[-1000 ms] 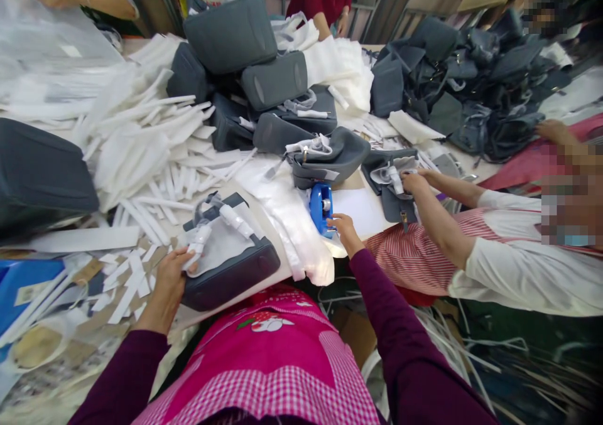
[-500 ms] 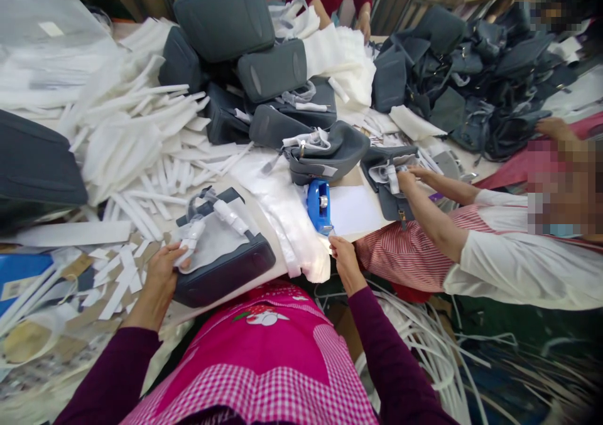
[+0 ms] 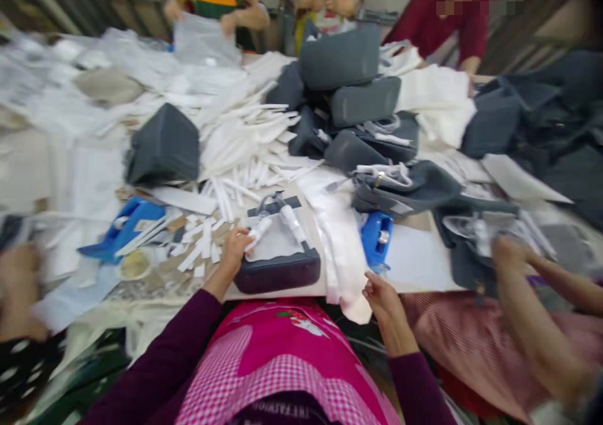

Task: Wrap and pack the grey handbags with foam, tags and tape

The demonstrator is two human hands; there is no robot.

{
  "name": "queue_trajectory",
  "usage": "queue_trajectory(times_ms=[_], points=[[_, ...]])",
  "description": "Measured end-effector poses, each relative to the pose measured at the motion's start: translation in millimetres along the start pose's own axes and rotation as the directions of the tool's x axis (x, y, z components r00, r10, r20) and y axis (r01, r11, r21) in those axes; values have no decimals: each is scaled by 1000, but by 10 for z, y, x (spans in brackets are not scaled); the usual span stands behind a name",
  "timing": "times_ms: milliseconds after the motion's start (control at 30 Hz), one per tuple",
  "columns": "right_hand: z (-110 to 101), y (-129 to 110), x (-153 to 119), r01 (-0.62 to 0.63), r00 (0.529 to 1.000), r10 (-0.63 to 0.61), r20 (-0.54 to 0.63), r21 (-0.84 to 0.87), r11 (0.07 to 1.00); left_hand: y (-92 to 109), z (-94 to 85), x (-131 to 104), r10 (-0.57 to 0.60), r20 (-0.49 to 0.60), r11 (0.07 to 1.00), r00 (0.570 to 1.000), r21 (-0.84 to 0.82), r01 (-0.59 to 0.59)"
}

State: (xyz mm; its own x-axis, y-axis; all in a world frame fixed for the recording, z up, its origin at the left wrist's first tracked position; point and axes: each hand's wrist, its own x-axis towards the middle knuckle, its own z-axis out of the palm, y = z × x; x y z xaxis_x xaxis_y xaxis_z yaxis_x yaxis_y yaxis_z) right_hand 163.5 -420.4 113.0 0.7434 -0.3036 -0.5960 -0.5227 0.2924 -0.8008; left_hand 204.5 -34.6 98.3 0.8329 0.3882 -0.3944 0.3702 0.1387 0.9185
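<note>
A dark grey handbag [image 3: 277, 271] lies at the table's front edge, a white sheet over its side and white wrapping round its handle ends. My left hand [image 3: 234, 249] is closed on the wrapped handle [image 3: 258, 231] at the bag's left. My right hand [image 3: 380, 293] is at the table edge, just below the blue tape dispenser [image 3: 377, 240], its thumb and forefinger pinched together. What they hold, if anything, is too small to make out. White foam sheeting [image 3: 342, 255] lies between the bag and the dispenser.
More grey bags [image 3: 339, 58] are piled behind, with white foam strips [image 3: 249, 130] to their left. A second blue dispenser [image 3: 127, 227] stands at the left. A co-worker's hands [image 3: 511, 252] are at a bag on the right. Other people stand across the table.
The view has swung left, bringing in more of the table's left side and more people. My left hand remains on the handle and my right hand stays near the dispenser.
</note>
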Motion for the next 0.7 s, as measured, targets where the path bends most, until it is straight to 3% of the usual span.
queue_trajectory(times_ms=[67, 167, 233, 300, 433, 700], points=[[678, -44, -35, -65, 964, 66, 259, -13, 998, -47, -9, 27, 7, -6, 1000, 1000, -15, -7], [1770, -54, -195, -9, 832, 85, 549, -138, 990, -123, -36, 92, 16, -25, 999, 1000, -35, -17], [2355, -8, -281, 102, 779, 84, 621, -259, 961, -159, -52, 99, 28, -18, 998, 999, -49, -28], [2758, 64, -287, 176, 766, 89, 637, -341, 924, -177, -62, 85, 36, -4, 997, 999, -65, -36], [3124, 192, -137, 294, 785, 75, 615, -477, 828, -173, -74, 57, 77, 22, 997, 997, -8, -77], [3213, 310, 117, 420, 814, 83, 575, -681, 599, -193, -72, 56, 189, -14, 972, 982, 142, -185]])
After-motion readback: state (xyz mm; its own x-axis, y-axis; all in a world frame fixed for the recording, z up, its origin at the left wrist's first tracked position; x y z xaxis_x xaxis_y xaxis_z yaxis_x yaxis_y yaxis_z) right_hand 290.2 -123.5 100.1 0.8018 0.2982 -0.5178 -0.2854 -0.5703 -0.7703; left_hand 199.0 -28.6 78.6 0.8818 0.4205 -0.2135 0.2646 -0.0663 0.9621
